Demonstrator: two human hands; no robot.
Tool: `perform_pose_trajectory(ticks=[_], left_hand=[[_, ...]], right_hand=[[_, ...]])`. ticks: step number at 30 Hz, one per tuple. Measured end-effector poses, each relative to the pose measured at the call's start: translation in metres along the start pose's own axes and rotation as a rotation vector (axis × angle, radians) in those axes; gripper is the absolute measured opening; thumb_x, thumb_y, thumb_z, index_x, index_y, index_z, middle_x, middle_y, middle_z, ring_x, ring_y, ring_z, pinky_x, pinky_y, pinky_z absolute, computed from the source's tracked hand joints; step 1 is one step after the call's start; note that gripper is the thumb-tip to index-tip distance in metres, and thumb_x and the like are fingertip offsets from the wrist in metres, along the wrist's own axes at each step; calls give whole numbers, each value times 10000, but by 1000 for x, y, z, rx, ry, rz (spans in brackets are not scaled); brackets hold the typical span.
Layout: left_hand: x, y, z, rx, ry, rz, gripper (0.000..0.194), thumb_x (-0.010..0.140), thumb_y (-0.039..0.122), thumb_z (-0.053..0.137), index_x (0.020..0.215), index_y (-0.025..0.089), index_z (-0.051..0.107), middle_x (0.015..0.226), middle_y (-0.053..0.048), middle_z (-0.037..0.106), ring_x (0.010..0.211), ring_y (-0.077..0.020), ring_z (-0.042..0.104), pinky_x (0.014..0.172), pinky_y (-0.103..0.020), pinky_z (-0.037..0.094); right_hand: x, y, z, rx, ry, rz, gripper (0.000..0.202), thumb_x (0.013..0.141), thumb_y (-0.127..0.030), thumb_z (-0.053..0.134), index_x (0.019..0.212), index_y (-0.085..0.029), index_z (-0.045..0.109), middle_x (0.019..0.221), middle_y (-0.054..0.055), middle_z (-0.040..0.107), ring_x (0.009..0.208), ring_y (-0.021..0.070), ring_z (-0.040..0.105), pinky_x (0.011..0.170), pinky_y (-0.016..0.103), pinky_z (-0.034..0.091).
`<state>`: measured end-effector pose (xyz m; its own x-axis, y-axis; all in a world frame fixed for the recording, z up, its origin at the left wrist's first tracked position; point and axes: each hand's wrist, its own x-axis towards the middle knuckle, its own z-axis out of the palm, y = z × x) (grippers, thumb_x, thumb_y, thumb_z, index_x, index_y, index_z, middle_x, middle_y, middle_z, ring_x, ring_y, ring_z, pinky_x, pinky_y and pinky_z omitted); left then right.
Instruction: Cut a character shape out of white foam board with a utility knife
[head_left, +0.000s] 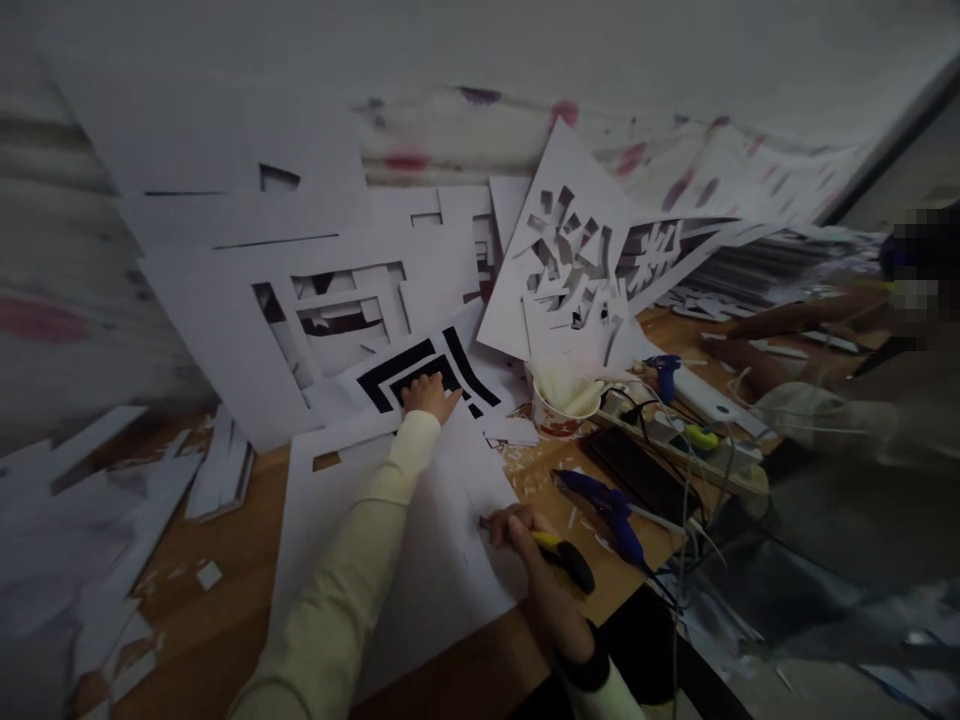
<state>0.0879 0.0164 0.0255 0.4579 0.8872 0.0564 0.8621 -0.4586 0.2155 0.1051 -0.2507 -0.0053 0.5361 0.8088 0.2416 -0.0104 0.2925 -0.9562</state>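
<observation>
white foam sheet (442, 560); yellow-black utility knife (564, 556); blue glue gun (611, 510); pale yellow sleeve (352, 580); black concentric stripes on template (431, 372); brown wooden table (225, 620).

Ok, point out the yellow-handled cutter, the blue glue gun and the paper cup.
yellow-handled cutter (564, 556), head view, black end.
blue glue gun (609, 510), head view, body.
paper cup (559, 418), head view, side wall.

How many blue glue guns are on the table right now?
2. One blue glue gun lies on the wooden table just right of the right hand; another glue gun sits farther back, beside the paper cup. Others may be hidden under paper.
</observation>
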Motion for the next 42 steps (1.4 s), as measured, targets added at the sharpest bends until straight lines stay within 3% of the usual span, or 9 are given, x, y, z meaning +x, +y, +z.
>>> perform_pose_trajectory(ticks=[3, 5, 8, 10, 14, 18, 24, 33, 42], left_hand=[[-26, -12, 22, -30, -16, -47, 592, 925, 598, 412, 1329, 192, 564, 1381, -169, 563, 1273, -314, 507, 1041, -471, 390], [-40, -16, 37, -39, 16, -13, 624, 923, 622, 394, 1379, 220, 531, 1484, -154, 480, 1354, -303, 437, 1123, -485, 305], [-46, -19, 52, -38, 11, 63, 712, 910, 671, 351, 1459, 229, 453, 1597, -144, 321, 1473, -300, 266, 1198, -520, 140], [-44, -20, 57, -56, -19, 84, 751, 900, 697, 324, 1485, 236, 420, 1614, -140, 283, 1494, -299, 218, 1201, -547, 103], [-36, -23, 59, -77, -35, 78, 759, 893, 705, 307, 1500, 258, 396, 1626, -110, 264, 1503, -296, 191, 1205, -550, 80], [-35, -24, 59, -102, -41, 78, 852, 855, 773, 295, 1509, 233, 383, 1625, -124, 260, 1502, -327, 179, 1201, -569, 64], [-34, -25, 59, -108, -64, 73, 883, 829, 797, 322, 1512, 239, 370, 1629, -119, 252, 1505, -315, 167, 1204, -555, 46], [-34, -25, 57, -108, -73, 61, 855, 842, 785, 316, 1508, 251, 372, 1628, -113, 257, 1504, -306, 173, 1205, -548, 41], [-33, -25, 57, -119, -73, 51, 827, 846, 767, 348, 1502, 264, 381, 1632, -86, 255, 1501, -305, 176, 1207, -535, 47]], right_hand=[[8, 7, -1, 12, -13, 14, 349, 953, -435, 552, 688, -209, 562, 682, -6, 585, 721, 153, 560, 736, 309, 426], [13, 11, 0, 34, -32, 4, 323, 937, -415, 585, 692, -208, 554, 659, -20, 560, 690, 147, 536, 713, 311, 411], [22, 15, 8, 137, -28, 3, 336, 905, -399, 627, 657, -209, 504, 608, -45, 487, 626, 128, 474, 640, 289, 370], [28, 19, 15, 221, 2, 11, 364, 883, -388, 641, 625, -211, 455, 562, -62, 417, 567, 112, 410, 578, 269, 325], [40, 22, 26, 311, 54, -3, 432, 863, -361, 622, 561, -213, 350, 490, -87, 258, 461, 90, 256, 486, 258, 242], [41, 20, 28, 250, 73, 15, 475, 854, -349, 595, 532, -219, 271, 478, -87, 202, 440, 86, 207, 467, 268, 228], [27, 19, 22, 61, 77, 26, 456, 882, -355, 525, 517, -222, 286, 494, -69, 210, 466, 98, 250, 509, 291, 262], [20, 14, 22, 7, 43, 40, 423, 894, -354, 511, 519, -224, 364, 502, -56, 267, 497, 116, 294, 565, 310, 325], [14, 12, 19, -61, 42, 45, 426, 907, -363, 501, 530, -222, 360, 519, -54, 261, 496, 116, 294, 554, 319, 283]])
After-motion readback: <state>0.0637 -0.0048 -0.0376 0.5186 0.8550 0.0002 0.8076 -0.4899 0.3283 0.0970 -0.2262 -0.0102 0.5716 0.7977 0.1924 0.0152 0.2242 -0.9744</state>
